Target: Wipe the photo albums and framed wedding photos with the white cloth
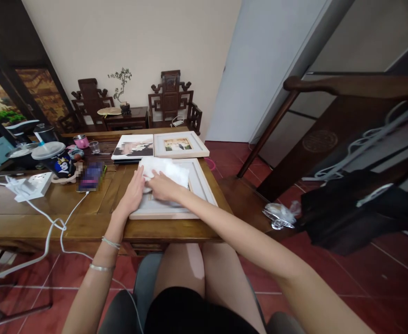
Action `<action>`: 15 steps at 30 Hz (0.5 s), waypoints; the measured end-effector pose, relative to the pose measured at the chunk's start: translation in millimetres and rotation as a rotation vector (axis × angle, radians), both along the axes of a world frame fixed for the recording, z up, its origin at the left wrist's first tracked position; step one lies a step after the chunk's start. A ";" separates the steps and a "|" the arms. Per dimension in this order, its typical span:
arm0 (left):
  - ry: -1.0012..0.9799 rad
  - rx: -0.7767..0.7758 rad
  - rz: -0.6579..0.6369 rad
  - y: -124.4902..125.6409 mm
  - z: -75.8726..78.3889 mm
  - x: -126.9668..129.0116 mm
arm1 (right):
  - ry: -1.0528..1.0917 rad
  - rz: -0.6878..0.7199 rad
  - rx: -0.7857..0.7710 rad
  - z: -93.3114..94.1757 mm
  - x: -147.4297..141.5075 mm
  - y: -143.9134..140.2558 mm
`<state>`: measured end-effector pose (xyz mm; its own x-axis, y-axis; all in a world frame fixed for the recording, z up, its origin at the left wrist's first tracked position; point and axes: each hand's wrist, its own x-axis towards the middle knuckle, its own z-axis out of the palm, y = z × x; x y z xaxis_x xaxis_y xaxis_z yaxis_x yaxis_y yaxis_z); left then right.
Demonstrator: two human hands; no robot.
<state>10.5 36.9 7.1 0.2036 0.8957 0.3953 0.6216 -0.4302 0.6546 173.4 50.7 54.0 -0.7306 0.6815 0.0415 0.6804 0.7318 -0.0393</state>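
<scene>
A light wooden picture frame [176, 215] lies flat on the table in front of me, with a pale mount inside. A crumpled white tissue [176, 174] covers much of its upper part and hides most of what is under the glass area. My right hand [164, 186] presses down on the tissue, index finger pointing forward and the other fingers curled against it. Along the frame's left side rests my left hand [134, 188], fingers stretched out, its tips touching the tissue's edge. Behind stands a second frame [204, 150] with a photo, lying flat beside a photo print or album [132, 147].
To the left on the wooden table [96, 213] are a phone [92, 178] on a white cable, a power strip [33, 185], a lidded cup [63, 164], a pink cup [81, 141] and a small glass [94, 147]. A wooden chair [277, 157] stands at the right.
</scene>
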 end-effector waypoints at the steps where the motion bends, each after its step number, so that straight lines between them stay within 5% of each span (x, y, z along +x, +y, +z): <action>1: -0.027 -0.006 0.001 -1.2 2.0 0.3 | -0.005 0.034 -0.027 2.9 4.0 -10.5; 7: -0.034 -0.027 0.009 -0.6 4.3 -0.4 | -0.036 0.224 -0.187 24.1 19.5 -63.3; 15: 0.056 -0.067 0.039 7.9 -9.7 -3.6 | -0.107 0.155 -0.173 33.9 42.5 -78.7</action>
<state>6.8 44.8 -2.6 0.1883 0.9275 0.3230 0.6736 -0.3613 0.6448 215.9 -28.1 87.9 -0.8208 0.5513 -0.1491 0.5677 0.8164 -0.1065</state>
